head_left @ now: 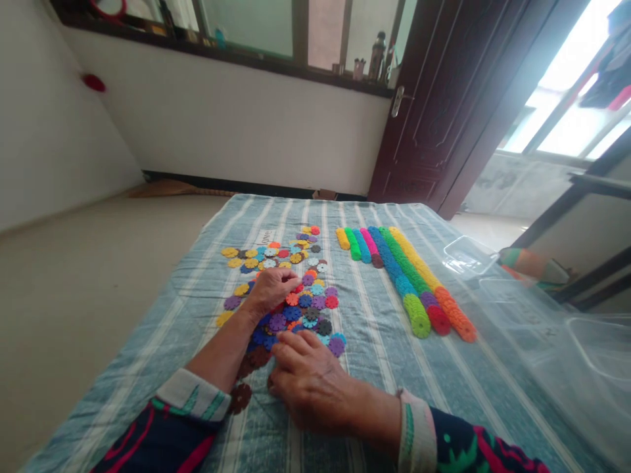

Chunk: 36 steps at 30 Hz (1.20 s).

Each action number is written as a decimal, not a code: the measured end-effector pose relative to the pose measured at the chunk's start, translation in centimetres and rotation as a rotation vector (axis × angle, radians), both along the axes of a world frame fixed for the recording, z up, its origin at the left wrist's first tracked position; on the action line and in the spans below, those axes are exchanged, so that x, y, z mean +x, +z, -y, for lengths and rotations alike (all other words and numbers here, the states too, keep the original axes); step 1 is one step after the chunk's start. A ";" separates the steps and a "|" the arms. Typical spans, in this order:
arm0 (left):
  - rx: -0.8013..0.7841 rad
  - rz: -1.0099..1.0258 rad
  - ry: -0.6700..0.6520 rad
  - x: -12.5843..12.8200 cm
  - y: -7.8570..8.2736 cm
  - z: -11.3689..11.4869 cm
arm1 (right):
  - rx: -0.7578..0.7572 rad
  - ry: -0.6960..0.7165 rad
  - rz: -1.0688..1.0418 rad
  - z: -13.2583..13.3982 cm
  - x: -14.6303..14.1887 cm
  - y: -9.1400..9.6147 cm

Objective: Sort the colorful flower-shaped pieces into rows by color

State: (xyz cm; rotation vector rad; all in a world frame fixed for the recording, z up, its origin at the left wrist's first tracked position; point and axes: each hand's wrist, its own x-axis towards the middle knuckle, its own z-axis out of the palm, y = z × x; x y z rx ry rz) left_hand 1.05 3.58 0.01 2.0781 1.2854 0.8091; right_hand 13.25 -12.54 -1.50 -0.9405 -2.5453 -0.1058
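Note:
A loose heap of notched plastic discs (277, 321) in many colours lies on a striped cloth (365, 368). Over its middle is my left hand (270, 289), its fingertips pinched together right at a red disc (298, 288); whether they grip that disc is unclear. My right hand (313, 381) is curled at the near edge of the heap, palm down, and whatever it holds is hidden under the fingers. Brown discs (240, 398) lie to the left of it. To the right, discs are stacked into long coloured rods (409, 272) and shorter ones (365, 245), all lying flat.
Clear plastic containers (470, 255) stand along the right side, with larger ones (599, 347) nearer me. A small card with writing (267, 237) lies behind the discs. Beyond the cloth's far edge are a white wall (246, 125) and a dark door (434, 98).

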 end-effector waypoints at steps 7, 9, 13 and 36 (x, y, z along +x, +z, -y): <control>-0.003 -0.001 -0.005 -0.1 0.3 0.0 | 0.025 -0.041 -0.179 -1.8 2.6 1.3; -0.012 -0.008 -0.005 -0.1 0.2 -0.1 | 0.055 -0.126 -0.272 -3.6 5.7 2.0; -0.021 -0.007 0.001 -0.2 0.3 -0.1 | -0.027 -0.512 -0.278 -8.1 14.1 3.2; -0.022 -0.021 0.004 -0.4 0.1 -0.2 | -0.182 -0.694 -0.034 -14.6 23.1 1.2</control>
